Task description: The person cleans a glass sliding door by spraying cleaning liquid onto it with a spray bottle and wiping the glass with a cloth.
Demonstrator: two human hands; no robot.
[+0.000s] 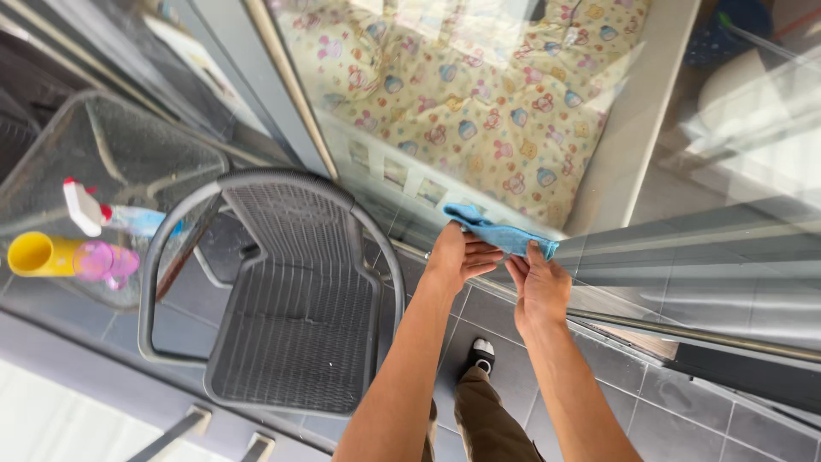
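Observation:
A blue cloth (499, 233) is pressed against the glass door (479, 111) in front of me. My left hand (460, 255) lies on its left part with fingers laid over it. My right hand (539, 287) pinches the cloth's right end between thumb and fingers. Both forearms reach up from the bottom of the view.
A dark grey plastic chair (291, 299) stands just left of my arms. Further left, a glass-topped table (111, 145) bears a spray bottle (111, 216) and a yellow and pink bottle (64, 257). Grey floor tiles (701, 411) and the door track (684, 329) run to the right. My shoe (483, 351) shows below.

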